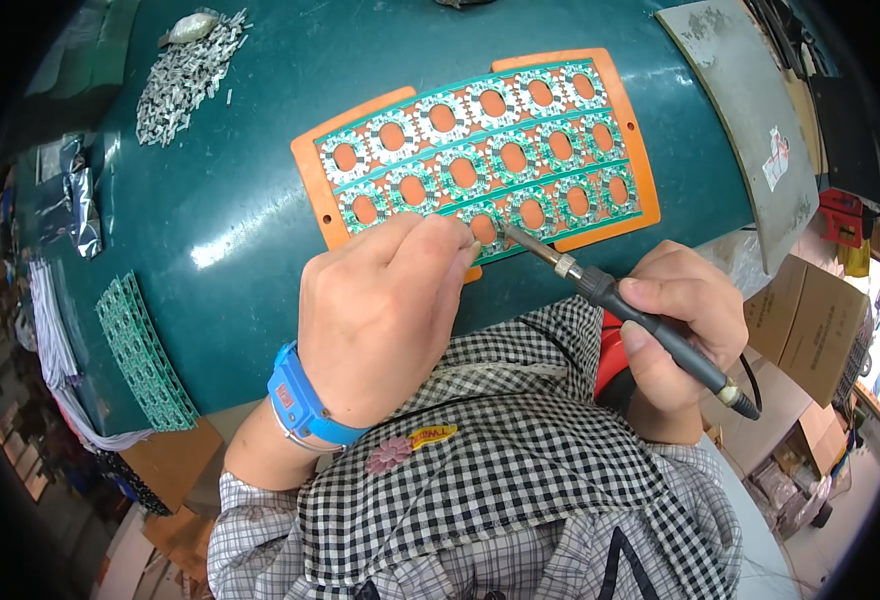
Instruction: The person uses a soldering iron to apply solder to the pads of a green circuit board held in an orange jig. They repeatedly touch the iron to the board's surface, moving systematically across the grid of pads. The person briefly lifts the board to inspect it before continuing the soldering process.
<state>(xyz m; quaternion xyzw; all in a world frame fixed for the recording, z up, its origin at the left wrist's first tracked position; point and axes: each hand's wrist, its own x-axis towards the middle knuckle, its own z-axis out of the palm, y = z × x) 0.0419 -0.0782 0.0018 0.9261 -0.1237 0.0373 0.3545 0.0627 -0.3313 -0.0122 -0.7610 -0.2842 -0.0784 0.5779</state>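
My right hand (695, 310) is closed around the dark handle of a soldering iron (600, 290). The iron slants up and to the left, and its metal tip meets the front row of a green circuit board panel (438, 160). That panel has rows of ring-shaped boards with oval openings and lies on an orange holder (615, 90). My left hand (385, 290) is pinched over the panel's front edge, close to the iron's tip. Whatever its fingers hold is hidden behind the knuckles. A blue wrist strap (305, 400) circles my left wrist.
A heap of small pale parts (185, 85) lies at the far left of the green table mat (250, 310). Another green board panel (145, 350) rests at the left edge beside a bundle of white cables (55, 330). A grey board (740, 120) and cardboard boxes (810, 315) are on the right.
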